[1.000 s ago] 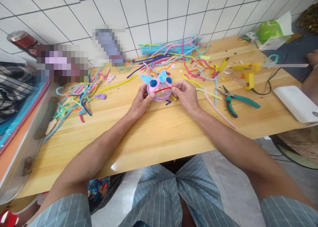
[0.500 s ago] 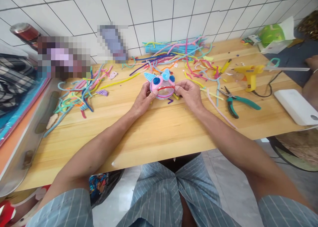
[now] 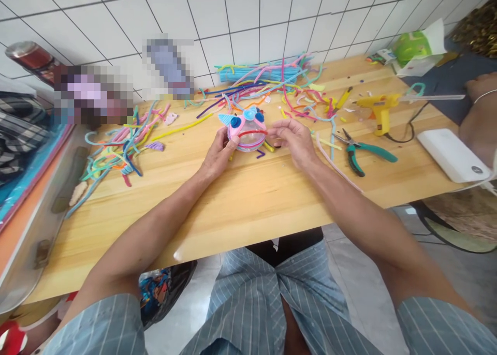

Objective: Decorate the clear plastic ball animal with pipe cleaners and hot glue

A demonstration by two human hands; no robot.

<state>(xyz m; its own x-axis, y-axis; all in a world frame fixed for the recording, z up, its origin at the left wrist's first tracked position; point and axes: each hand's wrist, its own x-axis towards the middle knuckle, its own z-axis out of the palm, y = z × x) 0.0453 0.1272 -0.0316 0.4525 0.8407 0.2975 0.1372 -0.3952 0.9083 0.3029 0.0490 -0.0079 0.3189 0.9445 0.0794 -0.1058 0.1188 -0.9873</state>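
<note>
A loose tangle of fuzzy pipe cleaners (image 3: 116, 148) in teal, pink, yellow and orange lies well out to the left of the left hand (image 3: 217, 156) on the pale, smooth-grained wooden bench (image 3: 252, 205). The left hand is cupped around the left side of a small craft figure (image 3: 247, 130), with its thumb pressed against the rounded wall. The figure sits on the bench between the two hands. It is a clear plastic dome wound with pink chenille, with two pointed light-blue ears, round dark-blue eyes and a thin red strand (image 3: 251, 133) curved across its front. The right hand (image 3: 293, 140) is just beside the figure's right side, fingers loosely parted. Its thumb and forefinger tips are at the right end of the red strand, though I cannot tell whether they pinch it. Beyond both hands a wide heap of long chenille stems (image 3: 267, 80) spreads toward the tiled wall. To the right of the right hand lie pliers (image 3: 359, 150) with green rubbery grips, then a yellow glue gun (image 3: 378, 109), then a flat white rounded box (image 3: 450, 153). Another person's hand (image 3: 479, 86) rests at the far right
</note>
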